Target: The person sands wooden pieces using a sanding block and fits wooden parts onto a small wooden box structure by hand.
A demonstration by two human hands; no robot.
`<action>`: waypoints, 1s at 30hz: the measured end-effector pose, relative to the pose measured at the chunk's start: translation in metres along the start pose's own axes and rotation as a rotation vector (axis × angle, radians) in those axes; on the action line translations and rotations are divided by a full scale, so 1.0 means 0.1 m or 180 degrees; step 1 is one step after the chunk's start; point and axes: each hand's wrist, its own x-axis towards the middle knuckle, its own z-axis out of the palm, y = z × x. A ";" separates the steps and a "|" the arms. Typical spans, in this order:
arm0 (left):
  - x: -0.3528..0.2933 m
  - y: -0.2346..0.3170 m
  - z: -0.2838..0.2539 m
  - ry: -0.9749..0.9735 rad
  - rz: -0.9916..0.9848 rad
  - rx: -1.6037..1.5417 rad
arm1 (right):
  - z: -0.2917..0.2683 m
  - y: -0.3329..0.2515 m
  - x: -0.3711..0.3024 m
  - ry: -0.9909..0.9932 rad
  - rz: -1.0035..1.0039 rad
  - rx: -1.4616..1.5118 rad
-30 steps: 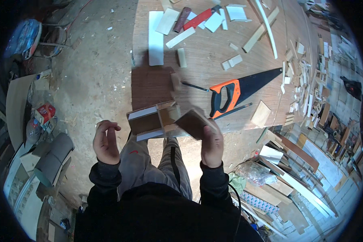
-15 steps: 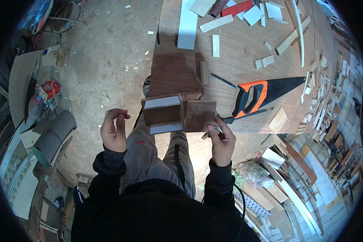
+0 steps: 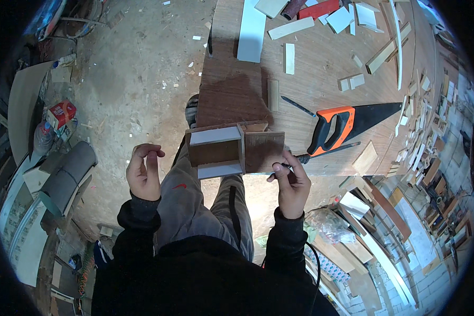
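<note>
A small open wooden box (image 3: 231, 150) with brown walls and two pale boards lies at the near edge of the wooden workbench (image 3: 321, 79). My left hand (image 3: 144, 173) hovers left of the box, apart from it, fingers curled toward the thumb with nothing visible in them. My right hand (image 3: 292, 185) is at the box's lower right corner and pinches a thin dark stick (image 3: 280, 167), perhaps a pencil. Whether the fingers touch the box wall I cannot tell.
A hand saw (image 3: 353, 122) with an orange handle lies on the bench right of the box, with a thin dark tool (image 3: 329, 150) below it. Several wood offcuts (image 3: 353, 81) and a white board (image 3: 250, 31) lie farther back. My legs stand on a dusty floor (image 3: 131, 68); planks (image 3: 384, 210) pile up at the right.
A second ago my right hand gripped the box while it was raised. The box now rests at the bench edge and both hands are off its walls, the left hand lower and farther away.
</note>
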 end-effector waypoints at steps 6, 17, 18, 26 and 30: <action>0.01 -0.04 0.02 -0.0016 0.0017 -0.0006 | 0.00 0.01 0.02 -0.0006 0.0058 -0.0046; 0.04 -0.05 0.06 -0.0018 0.0060 0.0018 | -0.03 0.02 0.07 -0.0234 -0.0091 -0.0339; 0.04 -0.06 0.07 -0.0021 0.0042 0.0011 | -0.02 0.01 0.07 -0.0224 -0.0088 -0.0338; 0.10 -0.13 0.08 -0.0035 -0.0035 0.0089 | 0.04 -0.09 0.10 -0.0287 -0.0103 -0.0303; 0.14 -0.13 0.13 -0.0114 -0.0008 0.0115 | -0.01 -0.06 0.11 -0.0319 -0.0121 -0.0342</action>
